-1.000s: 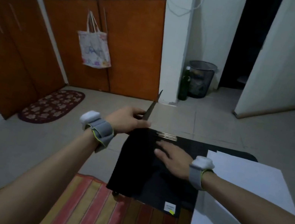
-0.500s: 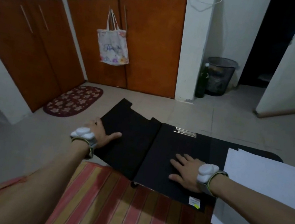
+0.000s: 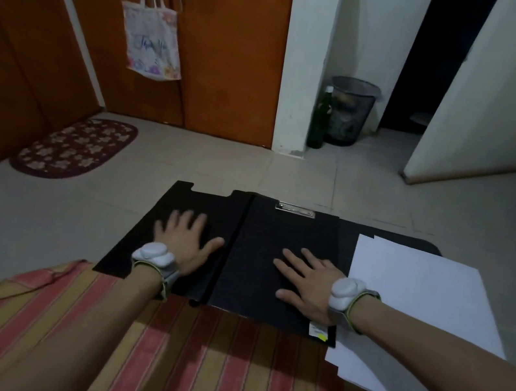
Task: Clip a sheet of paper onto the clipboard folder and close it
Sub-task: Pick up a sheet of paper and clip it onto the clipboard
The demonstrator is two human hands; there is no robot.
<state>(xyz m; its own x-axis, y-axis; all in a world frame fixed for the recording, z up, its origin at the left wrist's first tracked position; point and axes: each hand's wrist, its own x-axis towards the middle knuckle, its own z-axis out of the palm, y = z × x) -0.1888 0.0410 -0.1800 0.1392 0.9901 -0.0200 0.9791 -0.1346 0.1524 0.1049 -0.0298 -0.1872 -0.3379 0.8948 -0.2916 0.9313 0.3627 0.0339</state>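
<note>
The folder (image 3: 272,266) now lies fully open and flat on a dark table (image 3: 425,245), partly over a striped cloth (image 3: 187,364). The left hand (image 3: 185,241) presses the cover down with fingers spread, gripping nothing; the right hand (image 3: 307,282) lies flat on the clip-side panel, fingers also spread and empty. A second ago the cover stood nearly upright in the left hand; half a second ago it was still tilted. With it down, the clip (image 3: 295,209) at the far edge is exposed and nothing sits under it. The paper (image 3: 420,301) lies just right of the folder, overlapping its edge, so fetching a sheet looks like the next step.
</note>
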